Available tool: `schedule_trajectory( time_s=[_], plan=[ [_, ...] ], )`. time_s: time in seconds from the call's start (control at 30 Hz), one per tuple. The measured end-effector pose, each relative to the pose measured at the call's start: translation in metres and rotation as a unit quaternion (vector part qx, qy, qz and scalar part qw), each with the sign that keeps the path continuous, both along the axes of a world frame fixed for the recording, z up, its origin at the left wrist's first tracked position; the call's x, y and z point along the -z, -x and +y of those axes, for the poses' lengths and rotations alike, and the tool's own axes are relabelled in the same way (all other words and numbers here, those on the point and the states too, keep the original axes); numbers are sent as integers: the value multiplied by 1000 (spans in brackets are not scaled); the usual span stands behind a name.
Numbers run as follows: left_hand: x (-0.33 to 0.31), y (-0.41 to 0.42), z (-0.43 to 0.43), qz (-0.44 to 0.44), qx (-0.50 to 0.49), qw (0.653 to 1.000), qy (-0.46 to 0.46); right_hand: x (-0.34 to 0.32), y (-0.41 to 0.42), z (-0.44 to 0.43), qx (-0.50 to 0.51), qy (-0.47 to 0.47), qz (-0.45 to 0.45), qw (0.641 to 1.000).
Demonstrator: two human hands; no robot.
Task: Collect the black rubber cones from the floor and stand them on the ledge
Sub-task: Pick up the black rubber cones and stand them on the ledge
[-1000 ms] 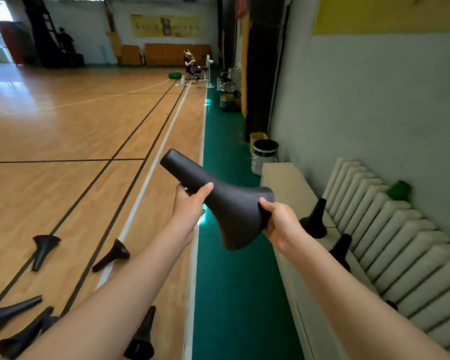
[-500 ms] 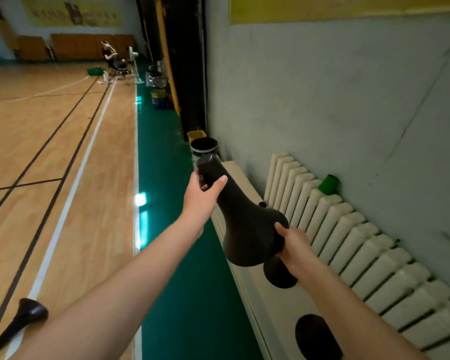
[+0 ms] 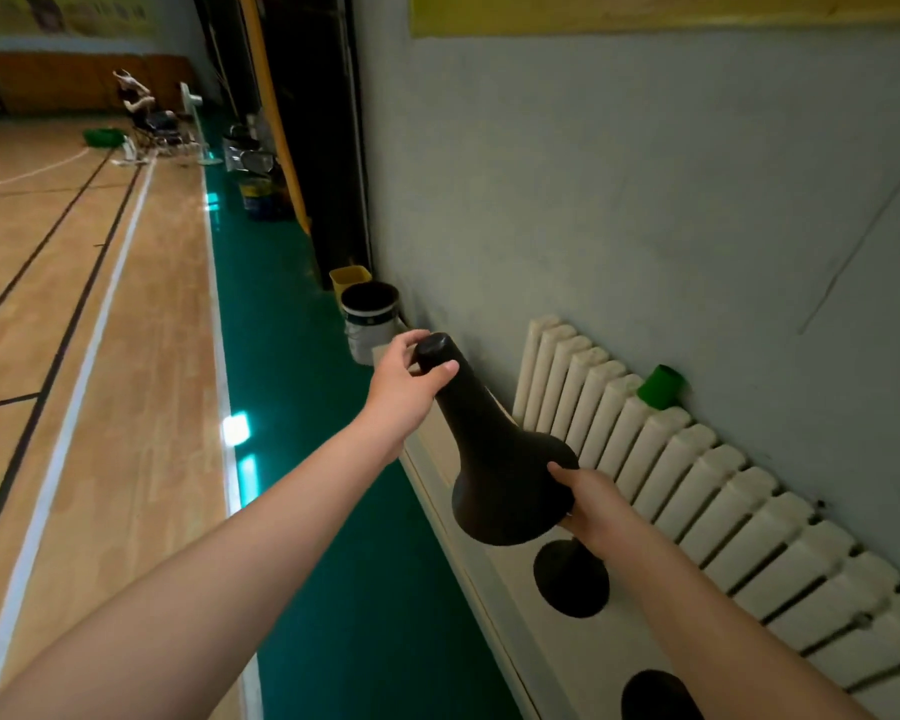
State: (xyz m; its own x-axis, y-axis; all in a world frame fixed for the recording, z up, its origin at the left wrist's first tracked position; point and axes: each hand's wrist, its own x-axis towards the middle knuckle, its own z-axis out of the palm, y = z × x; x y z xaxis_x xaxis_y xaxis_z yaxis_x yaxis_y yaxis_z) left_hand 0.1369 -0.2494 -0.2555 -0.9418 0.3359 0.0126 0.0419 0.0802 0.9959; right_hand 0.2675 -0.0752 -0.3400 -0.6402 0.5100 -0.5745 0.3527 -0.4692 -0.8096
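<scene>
Head view: your left hand (image 3: 404, 387) curls round the narrow tip of the black flared rubber cone (image 3: 494, 459), thumb across it. Your right hand (image 3: 591, 504) grips its wide base rim. The cone is tilted, tip up and away, over the cream ledge (image 3: 583, 652); can't tell if it touches. A second black cone (image 3: 570, 582) stands on the ledge just below your right hand, and a third black cone (image 3: 655, 696) near the bottom edge. The white ribbed radiator (image 3: 697, 485) sits behind, with a green cup (image 3: 661, 387) on top.

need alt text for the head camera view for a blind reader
A person holds a black rubber cone over a ledge beside a white radiator: the left hand grips its narrow top, the right hand its wide base. Two more cones stand on the ledge.
</scene>
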Motion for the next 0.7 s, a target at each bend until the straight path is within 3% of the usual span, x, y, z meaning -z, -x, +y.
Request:
schedule_trajectory(
  time_s=[0.27,0.47,0.7],
  plan=[
    [-18,89,-29,22,69,997,9,-20,73,0,27,-93,-7,995],
    [-16,117,-4,17,113,993,18,-7,93,13,69,-179,-72,979],
    [-3,139,70,16,176,983,42,17,113,74,106,-166,-116,974]
  ],
)
